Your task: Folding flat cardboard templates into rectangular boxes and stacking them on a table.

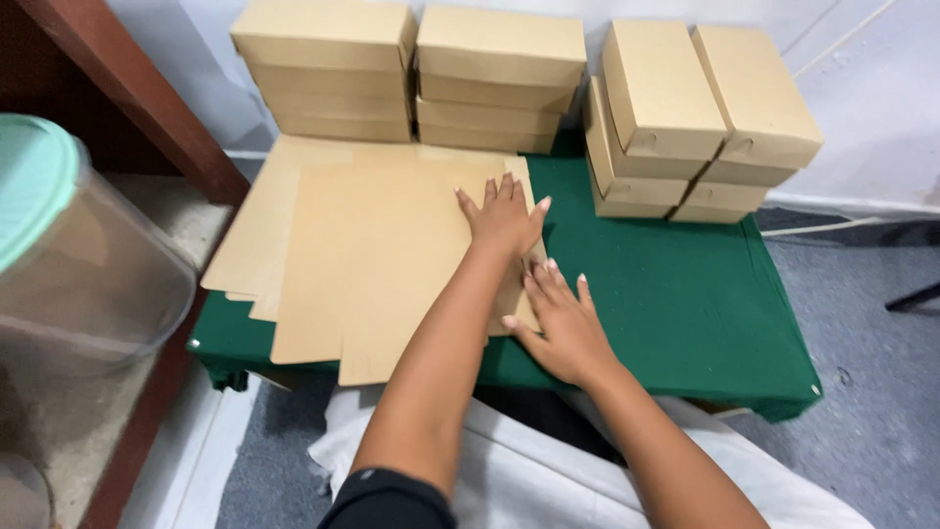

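Note:
A flat, unfolded brown cardboard sheet (382, 264) lies on top of a pile of similar sheets (257, 230) on a low table under a green cloth (676, 294). My left hand (504, 216) presses flat on the top sheet near its right edge, fingers spread. My right hand (558, 323) lies just below it, fingers on the sheet's right edge, palm over the green cloth. Neither hand grips anything.
Stacks of closed brown cardboard boxes stand along the table's back: two at the left and middle (328, 69) (499, 78), and a tilted group at the right (705, 108). A clear plastic tub with a pale green lid (69, 255) sits at the left. White cloth (548, 480) covers my lap.

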